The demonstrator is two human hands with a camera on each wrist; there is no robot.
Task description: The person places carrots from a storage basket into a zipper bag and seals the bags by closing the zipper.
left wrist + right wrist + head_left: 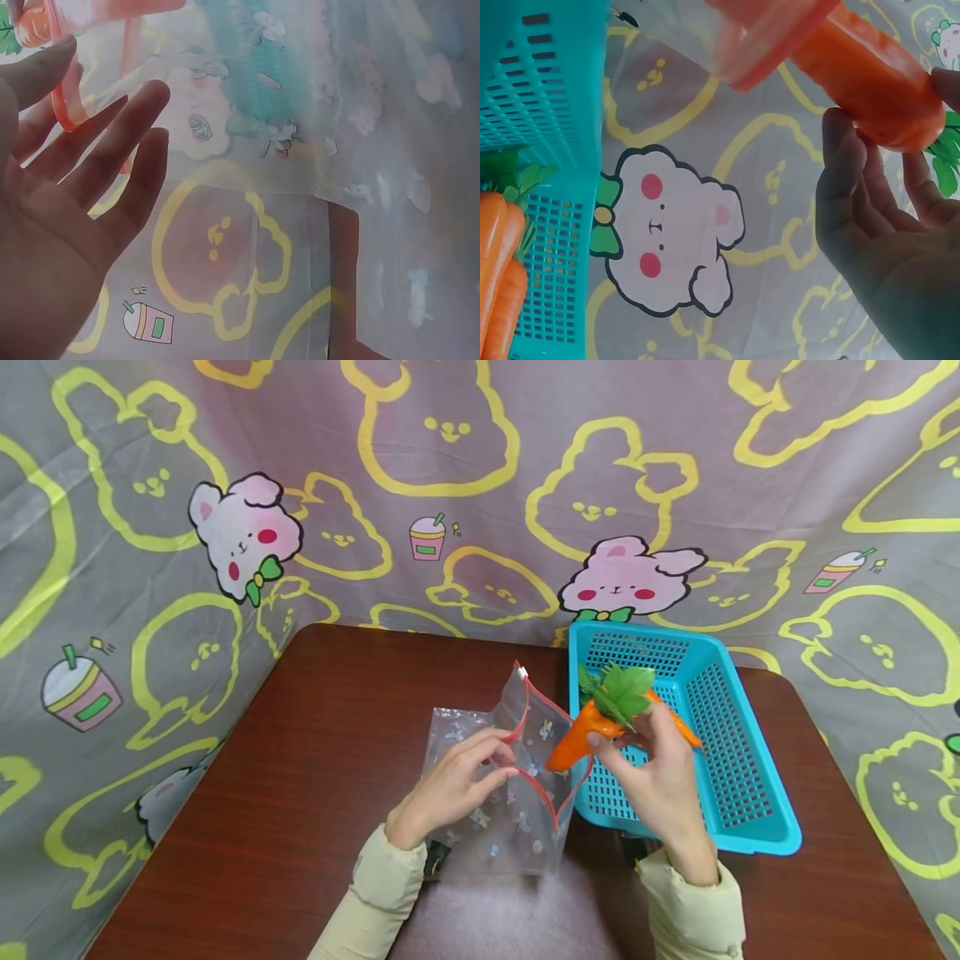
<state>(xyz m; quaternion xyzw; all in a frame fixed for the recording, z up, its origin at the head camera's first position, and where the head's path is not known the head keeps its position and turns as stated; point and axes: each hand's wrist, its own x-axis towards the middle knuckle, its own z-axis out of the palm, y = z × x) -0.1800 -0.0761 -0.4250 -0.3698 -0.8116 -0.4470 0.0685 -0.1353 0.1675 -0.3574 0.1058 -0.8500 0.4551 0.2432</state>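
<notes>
A toy carrot (581, 737) with green leaves, orange tip pointing down and to the left, is held at the red-rimmed mouth of a clear zip bag (491, 793). The right hand (656, 772) grasps the carrot near its leafy top, fingers curled around it. The left hand (457, 785) pinches the near edge of the bag's opening, holding it open; the bag lies on a dark brown table (300, 760) and is printed with small pale shapes. Just to the right of the bag stands a turquoise plastic basket (738, 777) with a perforated wall; more toy carrots (499, 262) lie inside it. A grey cloth (450, 468) printed with yellow rabbit outlines and pink rabbits hangs behind the table.
</notes>
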